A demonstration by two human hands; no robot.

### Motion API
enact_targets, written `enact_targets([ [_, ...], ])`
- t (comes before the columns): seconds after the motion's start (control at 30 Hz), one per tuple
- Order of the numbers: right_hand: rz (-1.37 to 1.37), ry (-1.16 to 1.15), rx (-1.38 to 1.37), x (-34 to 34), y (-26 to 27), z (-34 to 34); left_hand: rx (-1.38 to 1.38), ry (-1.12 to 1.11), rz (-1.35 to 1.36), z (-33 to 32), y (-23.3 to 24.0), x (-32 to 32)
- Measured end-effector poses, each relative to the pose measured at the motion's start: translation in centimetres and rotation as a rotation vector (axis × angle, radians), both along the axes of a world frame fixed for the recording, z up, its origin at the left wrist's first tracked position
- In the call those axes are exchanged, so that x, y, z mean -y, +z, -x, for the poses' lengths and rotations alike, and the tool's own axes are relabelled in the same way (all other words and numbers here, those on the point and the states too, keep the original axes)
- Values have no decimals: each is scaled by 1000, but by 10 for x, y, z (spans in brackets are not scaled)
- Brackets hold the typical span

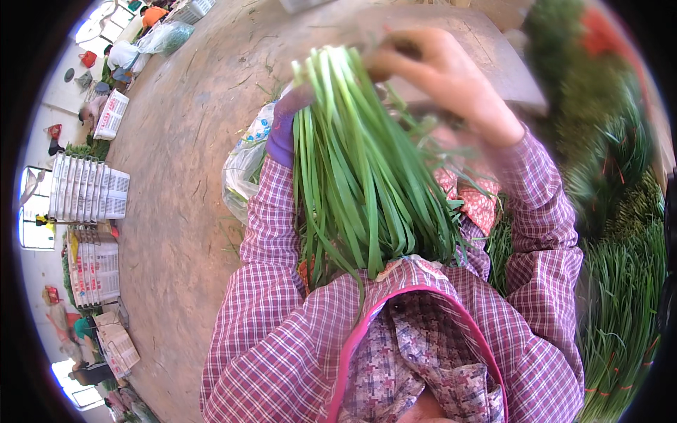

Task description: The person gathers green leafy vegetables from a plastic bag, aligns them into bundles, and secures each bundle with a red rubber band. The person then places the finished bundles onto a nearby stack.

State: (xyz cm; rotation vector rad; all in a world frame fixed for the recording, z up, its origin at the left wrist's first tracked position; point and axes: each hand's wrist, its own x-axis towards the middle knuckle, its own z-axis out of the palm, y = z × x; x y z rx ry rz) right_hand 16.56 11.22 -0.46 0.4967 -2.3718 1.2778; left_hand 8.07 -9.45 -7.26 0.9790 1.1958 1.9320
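A loose bunch of green garlic chives (354, 174) hangs before my chest, pale stem ends up and leaves fanned downward. My left hand (288, 119), in a purple glove, grips it from the left near the stem ends; its fingers are mostly hidden behind the stems. My bare right hand (439, 74) is beside the right edge of the stem ends, fingers bent and blurred by motion. Thin leaf scraps (439, 143) show blurred below that hand; whether it holds any of them is unclear.
A clear plastic bag (240, 174) with greens lies left of my arm. Banded chive bundles (619, 296) are piled at my right. A flat board (449, 53) lies ahead. Across the concrete floor (169, 211) are stacked white crates (90, 187) and several people at work.
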Motion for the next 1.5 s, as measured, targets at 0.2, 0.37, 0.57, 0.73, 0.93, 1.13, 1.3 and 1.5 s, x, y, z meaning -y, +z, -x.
enact_targets([
  [0.2, 232, -99, 139, -13, 4, -21, 241, -99, -229, 1, -17, 3],
  [0.37, -123, -85, 35, -5, -6, -4, 84, -6, -31, 20, -20, 12],
  [0.57, 224, 56, 218, -19, -13, -10, 195, -146, -155, 10, -17, 5],
  [0.73, 313, -65, 87, -34, -1, -21, 240, -108, -215, -2, -12, 1],
  [0.93, -188, -114, -210, -3, -11, -14, 200, -70, -209, 1, -14, 1],
  [1.13, -401, -236, -388, 6, -23, -7, 257, -5, -282, 3, -18, 3],
  [1.3, -479, -256, -446, 4, -28, -11, 125, 12, -73, 8, -17, 8],
  [1.5, -329, -42, -49, -11, -17, 8, 123, -62, -76, 2, -12, 3],
])
